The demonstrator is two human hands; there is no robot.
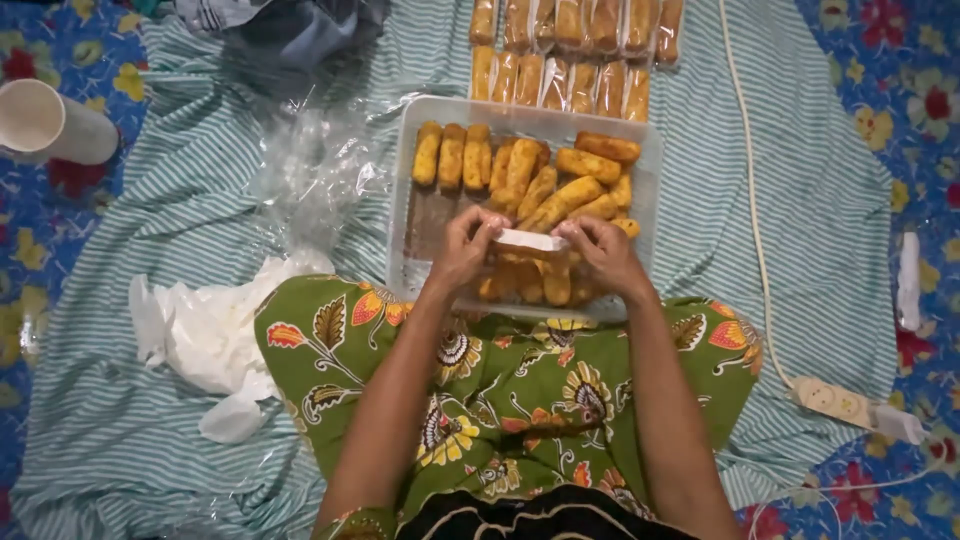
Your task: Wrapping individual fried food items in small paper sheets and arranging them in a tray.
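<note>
A clear rectangular plastic tray [410,215] holds golden-brown fried rolls [560,200], roughly twenty, some hidden under the hands. Over the tray's near half, the left hand [462,250] and right hand [603,250] pinch with closed fingers the two ends of a small white wrapper [530,240]. Beyond the tray lie two rows of wrapped rolls [575,55], about six in each. Left of the tray sit crumpled clear plastic bags [315,175], a heap of white plastic [205,330] and one white paper cup [50,122] on its side. Right of the tray runs a white power strip [835,402] with its cord. Everything rests on a green-and-white striped cloth [800,200] over a blue floral floor mat [900,90].
</note>
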